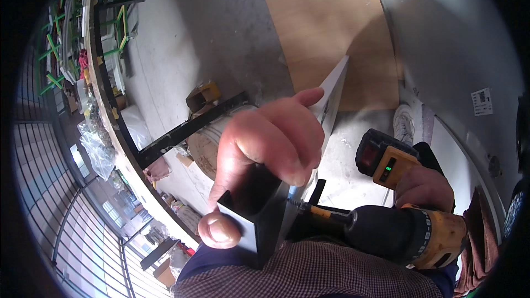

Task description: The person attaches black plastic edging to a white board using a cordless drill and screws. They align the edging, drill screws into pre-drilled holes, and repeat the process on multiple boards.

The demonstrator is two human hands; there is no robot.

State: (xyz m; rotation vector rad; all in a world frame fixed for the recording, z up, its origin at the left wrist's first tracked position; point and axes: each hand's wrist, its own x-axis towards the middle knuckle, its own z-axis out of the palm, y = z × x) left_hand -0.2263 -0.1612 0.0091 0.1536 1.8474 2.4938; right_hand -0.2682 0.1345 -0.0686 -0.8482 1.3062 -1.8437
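My left hand [265,143] is closed around the near end of a dark metal channel profile [265,237], with the thumb at its outer corner and the fingers curled over the top. In my right hand [425,187] is a yellow and black cordless drill [408,232], gripped by the handle, its battery with green lights facing up. The drill's bit [301,205] points left and its tip is at the side of the profile; whether it has entered the metal I cannot tell. Beyond my left hand a long pale strip [334,85] stretches away; its join to the profile is hidden.
A brown board [331,22] lies on the concrete floor ahead. Left, a long bench edge [118,127] runs beside a black frame [182,132], a small open box [203,96] and clear plastic bags [99,152]. A large grey panel [458,38] stands right, near a white shoe [404,124].
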